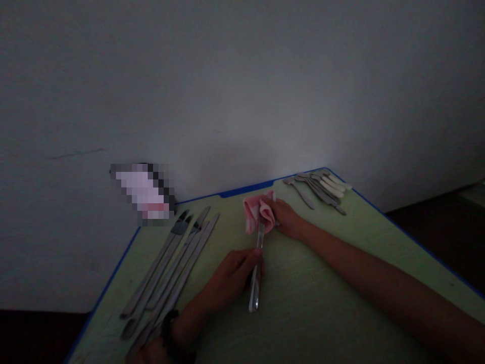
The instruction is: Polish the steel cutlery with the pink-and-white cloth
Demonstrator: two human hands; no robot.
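Observation:
My left hand point(235, 273) is closed around the handle of a shiny metal piece of cutlery point(254, 296), whose lower end sticks out toward me. Its far end goes into a folded pink and white cloth point(251, 211), so I cannot see whether it is a knife, fork or spoon. Gripping that cloth around the hidden end is my right hand point(285, 217), with its fingers partly covered. Both hands are above the middle of the pale green table point(314, 298).
Several long metal knives point(168, 273) lie lengthwise at the table's left. Spoon-like cutlery point(318, 189), some with white handles, is grouped at the far right corner. A blurred-out phone-like object point(142, 192) leans by the grey wall point(242, 91) behind the blue-edged table.

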